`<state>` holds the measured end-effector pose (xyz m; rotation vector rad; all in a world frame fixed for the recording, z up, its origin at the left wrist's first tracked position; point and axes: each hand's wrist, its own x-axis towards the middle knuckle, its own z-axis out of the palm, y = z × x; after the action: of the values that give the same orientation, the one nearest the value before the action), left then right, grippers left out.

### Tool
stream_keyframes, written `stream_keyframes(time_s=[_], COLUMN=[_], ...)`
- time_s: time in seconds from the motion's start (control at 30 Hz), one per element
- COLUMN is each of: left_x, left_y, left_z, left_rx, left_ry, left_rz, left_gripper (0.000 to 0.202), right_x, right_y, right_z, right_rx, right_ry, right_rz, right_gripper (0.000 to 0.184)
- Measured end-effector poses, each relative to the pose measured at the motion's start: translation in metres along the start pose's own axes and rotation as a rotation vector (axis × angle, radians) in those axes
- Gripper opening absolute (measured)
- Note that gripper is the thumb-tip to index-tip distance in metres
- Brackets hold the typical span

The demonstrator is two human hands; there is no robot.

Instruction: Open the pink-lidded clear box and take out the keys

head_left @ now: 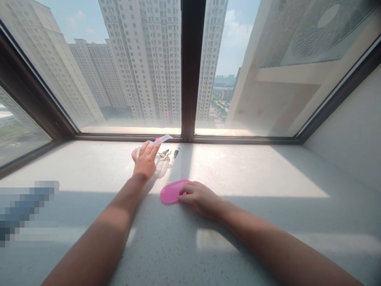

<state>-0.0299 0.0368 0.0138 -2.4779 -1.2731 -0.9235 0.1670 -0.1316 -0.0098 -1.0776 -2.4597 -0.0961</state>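
Right hand (202, 200) hides one end of pink oval piece (170, 193).
Pixelation blurs a bluish shape (26, 210); metallic bits (165, 156) (too small) defy identification.

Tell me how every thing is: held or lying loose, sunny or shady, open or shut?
Clear plastic piece: held up, tilted, in the left hand.
Pink oval piece: at the sill, gripped at its right end by the right hand.
Shiny trinkets: loose, bunched together.
Dark pointed trinket: loose, right of the bunch.
Sill: part sunny, part shady.
Window panes: look shut.
Fan outside: on or off unclear.
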Motion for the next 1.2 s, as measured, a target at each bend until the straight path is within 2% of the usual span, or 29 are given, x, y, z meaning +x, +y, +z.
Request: stream_keyframes(time_s=[0.17,0.3,0.43,0.5,0.6,0.77,0.93,1.03,1.2], left_x=[-0.001,-0.002,-0.003,-0.003,-0.002,-0.001,-0.004,-0.003,0.002], left_y=[0.001,0.01,0.017,0.013,-0.004,-0.032,-0.033,-0.032,-0.027], left_z=[-0.002,-0.004,-0.008,-0.009,-0.005,0.008,0.009,0.01,0.011], left_rx=[-0.044,-0.049,-0.041,-0.05,-0.124,-0.436,-0.654,-0.607,-0.289], left_ry=[0.023,0.011,0.064,0.102,0.103,0.033,0.013,0.029,0.122], left_rz=[0.024,0.028,-0.027,-0.055,-0.049,-0.041,-0.106,-0.09,0.016], left_gripper=[0.077,0.075,0.069,0.07,0.074,0.09,0.093,0.092,0.073], right_x=[0.0,-0.001,-0.001,-0.002,-0.002,-0.003,-0.004,-0.004,0.0], right_y=[0.0,0.0,0.001,0.001,0.002,0.004,0.005,0.006,0.006], right_z=[0.001,0.001,0.0,0.0,0.0,-0.001,-0.001,0.0,0.003], right_rx=[0.006,0.003,-0.002,-0.001,0.009,0.036,0.057,0.074,0.109], right_ry=[0.003,0.013,0.014,0.012,0.011,0.018,-0.003,-0.011,-0.005], right_rz=[0.007,-0.002,-0.002,0.001,0.004,0.024,0.046,0.055,0.05], right_gripper=[0.018,0.018,0.017,0.017,0.018,0.02,0.021,0.02,0.021])
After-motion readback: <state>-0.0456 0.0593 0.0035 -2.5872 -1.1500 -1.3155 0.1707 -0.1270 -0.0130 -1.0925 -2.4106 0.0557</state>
